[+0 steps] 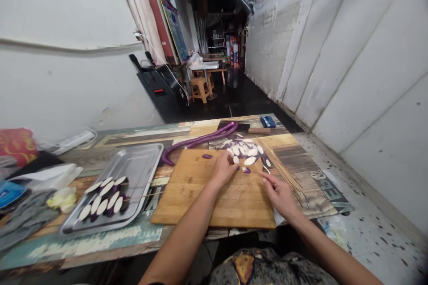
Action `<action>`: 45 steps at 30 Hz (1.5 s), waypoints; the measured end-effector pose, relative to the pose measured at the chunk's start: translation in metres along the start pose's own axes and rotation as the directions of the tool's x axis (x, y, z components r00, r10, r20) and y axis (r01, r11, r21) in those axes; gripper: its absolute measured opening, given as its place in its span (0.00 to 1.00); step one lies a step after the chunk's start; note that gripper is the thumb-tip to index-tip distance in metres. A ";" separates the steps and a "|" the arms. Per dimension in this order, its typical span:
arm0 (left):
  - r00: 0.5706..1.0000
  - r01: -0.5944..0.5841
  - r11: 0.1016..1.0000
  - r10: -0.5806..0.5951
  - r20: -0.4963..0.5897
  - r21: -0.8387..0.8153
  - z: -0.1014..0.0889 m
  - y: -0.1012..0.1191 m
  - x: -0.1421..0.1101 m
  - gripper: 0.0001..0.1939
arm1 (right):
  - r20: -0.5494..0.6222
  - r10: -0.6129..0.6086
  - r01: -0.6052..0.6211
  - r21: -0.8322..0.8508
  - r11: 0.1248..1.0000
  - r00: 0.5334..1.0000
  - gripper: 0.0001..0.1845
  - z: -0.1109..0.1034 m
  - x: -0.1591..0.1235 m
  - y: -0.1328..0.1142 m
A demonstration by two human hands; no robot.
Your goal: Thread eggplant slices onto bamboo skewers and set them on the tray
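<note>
Head view: the left hand (222,171) has its grip pinched around an eggplant slice (236,160), over the board (190,191), near the piled slices (250,160). Light, spongy, probably damp and slick; take it by the skin edges, gently. The right hand's (279,193) grip? Can't tell what's in it.

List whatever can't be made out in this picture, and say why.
All in the head view:
- Underside of the eggplant slice at the left hand: turned away from the camera.
- What the right hand grips, if anything: too small, fingers curled over.
- Number of slices in the pile: they overlap.
- Print on the blue box: too small.
- Rest of the red bag: cut off by the left edge.
</note>
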State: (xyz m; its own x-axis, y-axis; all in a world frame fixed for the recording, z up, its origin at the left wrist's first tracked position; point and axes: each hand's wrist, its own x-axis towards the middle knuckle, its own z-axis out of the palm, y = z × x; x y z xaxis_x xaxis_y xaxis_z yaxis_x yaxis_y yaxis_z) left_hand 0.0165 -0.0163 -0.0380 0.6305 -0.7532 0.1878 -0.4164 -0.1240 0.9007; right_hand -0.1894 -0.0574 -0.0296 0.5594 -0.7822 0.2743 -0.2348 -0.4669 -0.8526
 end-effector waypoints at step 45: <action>0.828 0.414 0.351 -0.530 0.186 -0.840 -0.025 0.010 0.009 0.02 | 0.207 -0.063 0.065 -0.003 0.998 0.976 0.19 0.008 -0.028 -0.007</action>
State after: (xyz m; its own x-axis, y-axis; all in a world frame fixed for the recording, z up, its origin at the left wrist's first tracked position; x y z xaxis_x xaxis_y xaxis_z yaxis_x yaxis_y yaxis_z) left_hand 0.0338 -0.0085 -0.0173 0.6201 -0.6781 -0.3946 0.6652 0.1879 0.7226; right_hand -0.1973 -0.0291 -0.0346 0.7255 -0.6489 0.2295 -0.2005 -0.5183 -0.8314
